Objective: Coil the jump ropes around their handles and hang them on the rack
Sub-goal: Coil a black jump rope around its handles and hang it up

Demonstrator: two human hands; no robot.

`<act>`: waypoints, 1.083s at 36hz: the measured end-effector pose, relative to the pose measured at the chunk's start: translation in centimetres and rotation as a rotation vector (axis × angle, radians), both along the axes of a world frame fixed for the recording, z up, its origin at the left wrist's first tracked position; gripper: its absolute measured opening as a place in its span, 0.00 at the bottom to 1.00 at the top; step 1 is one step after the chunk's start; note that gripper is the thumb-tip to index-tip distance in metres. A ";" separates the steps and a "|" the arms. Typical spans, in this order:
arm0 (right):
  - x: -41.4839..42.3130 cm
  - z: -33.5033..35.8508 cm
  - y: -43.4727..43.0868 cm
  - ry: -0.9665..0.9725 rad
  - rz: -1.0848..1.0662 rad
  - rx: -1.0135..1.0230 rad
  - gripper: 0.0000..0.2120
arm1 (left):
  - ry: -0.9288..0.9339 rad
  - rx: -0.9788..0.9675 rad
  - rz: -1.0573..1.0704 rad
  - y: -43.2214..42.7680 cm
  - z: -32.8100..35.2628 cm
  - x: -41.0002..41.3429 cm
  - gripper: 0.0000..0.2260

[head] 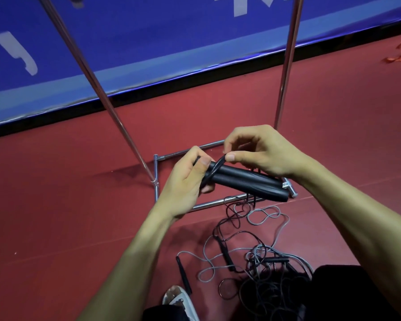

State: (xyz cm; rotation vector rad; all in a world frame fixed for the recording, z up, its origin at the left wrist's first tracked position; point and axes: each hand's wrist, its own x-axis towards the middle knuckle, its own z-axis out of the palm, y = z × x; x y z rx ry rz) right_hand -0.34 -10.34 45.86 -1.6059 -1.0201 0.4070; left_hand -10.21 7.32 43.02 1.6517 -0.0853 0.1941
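My left hand [188, 179] grips the near end of two black jump rope handles [248, 181] held side by side, pointing down to the right. A black rope loop [214, 169] circles the handles near my left thumb. My right hand [255, 151] pinches the top of that loop between thumb and forefinger. The rest of this rope hangs down behind the handles toward the floor. The metal rack [90, 72] stands just beyond my hands, its two poles rising out of the view.
A tangle of black and grey jump ropes [259, 269] with thin black handles lies on the red floor near my knees. The rack's base frame [156, 174] sits on the floor under my hands. A blue banner wall [148, 35] runs behind. A white shoe [178, 300] shows at the bottom.
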 end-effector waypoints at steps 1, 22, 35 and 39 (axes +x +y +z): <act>0.0 0.0 0.0 0.024 -0.001 0.005 0.06 | 0.013 -0.029 -0.010 -0.1 0.0 0.0 0.14; 0.5 1.7 -0.5 -0.295 -0.004 -0.277 0.06 | 0.008 0.269 0.016 0.6 -0.4 -0.5 0.15; 0.9 0.2 -0.5 0.293 0.128 0.096 0.09 | 0.045 0.069 -0.061 -0.3 0.2 -1.5 0.19; 0.7 0.6 -0.5 0.169 0.128 0.008 0.08 | 0.072 0.046 -0.056 -0.3 0.4 -1.7 0.17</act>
